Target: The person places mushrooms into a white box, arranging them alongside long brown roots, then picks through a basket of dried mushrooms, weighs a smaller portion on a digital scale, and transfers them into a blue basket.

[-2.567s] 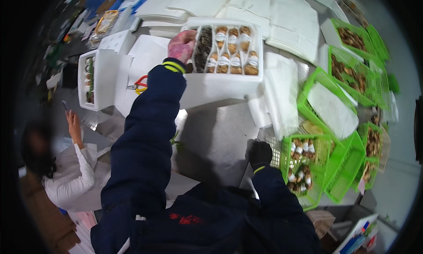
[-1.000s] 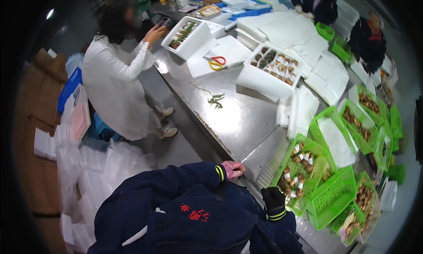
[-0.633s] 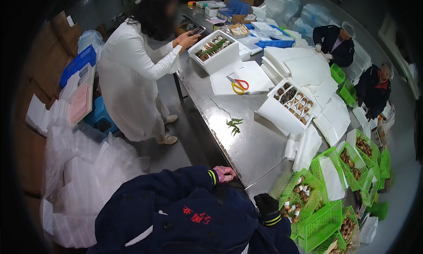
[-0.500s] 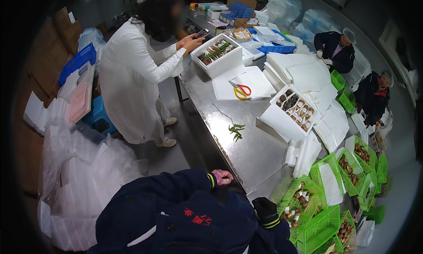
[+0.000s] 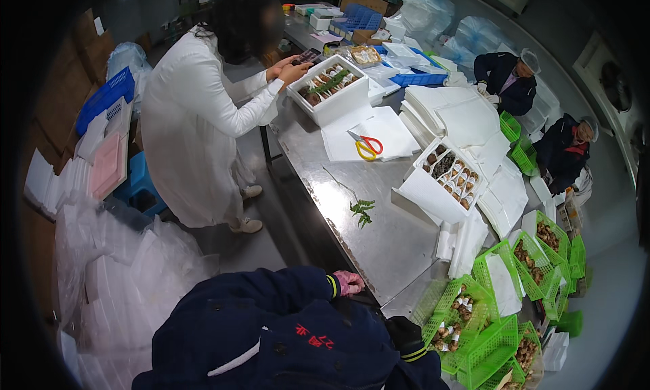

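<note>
My left hand (image 5: 349, 282), in a pinkish covering, rests at the near edge of the steel table (image 5: 386, 248). Its fingers look curled in, and nothing shows in them. My right hand (image 5: 404, 332), dark-covered, is low beside the table edge, near a green basket (image 5: 467, 305) of wrapped mushrooms; its fingers are hidden. Ahead of my hands a fern sprig (image 5: 361, 210) lies on the metal. Farther back are scissors (image 5: 366, 146) with red and yellow handles, on white sheets. To the right stands a white foam box (image 5: 433, 199) of mushrooms, several in paper bands.
Across the table corner, a person in a white coat (image 5: 196, 119) holds a phone (image 5: 308, 56) by another foam box (image 5: 332, 105). Two co-workers (image 5: 508, 78) are at the far right. White foam sheets (image 5: 467, 112) and green baskets (image 5: 497, 353) crowd the right side; plastic wrapping (image 5: 122, 275) lies left.
The view has shifted slightly, moving the scene a little to the left. Both my hands stay by the table edge. The person in white still holds the phone, now tilted differently.
</note>
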Demonstrator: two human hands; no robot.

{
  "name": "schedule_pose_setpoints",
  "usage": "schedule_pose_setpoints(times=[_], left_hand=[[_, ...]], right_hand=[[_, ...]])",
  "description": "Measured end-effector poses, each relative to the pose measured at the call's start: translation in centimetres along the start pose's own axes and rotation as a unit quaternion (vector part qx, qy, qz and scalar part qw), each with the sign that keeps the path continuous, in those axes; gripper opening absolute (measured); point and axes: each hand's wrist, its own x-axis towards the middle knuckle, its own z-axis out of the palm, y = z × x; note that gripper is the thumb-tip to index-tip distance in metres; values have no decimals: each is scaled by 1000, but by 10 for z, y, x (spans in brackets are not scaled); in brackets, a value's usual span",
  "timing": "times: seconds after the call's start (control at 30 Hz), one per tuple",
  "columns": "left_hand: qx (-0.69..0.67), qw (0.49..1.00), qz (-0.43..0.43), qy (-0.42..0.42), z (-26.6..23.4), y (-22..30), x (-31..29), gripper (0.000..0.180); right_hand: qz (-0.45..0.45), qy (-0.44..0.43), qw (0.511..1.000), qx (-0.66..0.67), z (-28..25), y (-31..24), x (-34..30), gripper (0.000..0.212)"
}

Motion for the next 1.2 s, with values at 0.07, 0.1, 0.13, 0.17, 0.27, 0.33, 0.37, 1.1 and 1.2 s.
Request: schedule_pose_setpoints(times=[0.07, 0.1, 0.13, 0.17, 0.27, 0.33, 0.37, 1.1, 1.2], left_hand=[[13, 1000, -12, -3, -2, 2, -4, 25], [0, 1000, -12, -4, -3, 0, -4, 26], [-12, 1000, -12, -5, -2, -6, -3, 26], [-25, 1000, -12, -5, -2, -9, -3, 26], [-2, 1000, 3, -1, -4, -10, -9, 24], [-9, 1000, 2, 2, -6, -10, -13, 24], [-11, 1000, 2, 3, -7, -11, -15, 24], [18, 1000, 10, -2, -3, -22, -6, 25], [-5, 1000, -8, 3, -4, -24, -11, 25]], right_hand=[[-4, -5, 1000, -17, 0, -9, -1, 24], [-2, -7, 1000, -16, 0, -13, -1, 24], [1, -10, 1000, -14, 0, -16, -1, 24], [3, -12, 1000, -13, 0, -19, -1, 24], [7, -21, 1000, 11, 3, -19, -2, 25], [2, -15, 1000, 26, 7, -22, -2, 24], [2, -16, 1000, 16, 7, -26, -1, 23], [53, -51, 996, 49, 4, -32, -7, 20], [34, -47, 998, 34, 8, -29, -6, 20]])
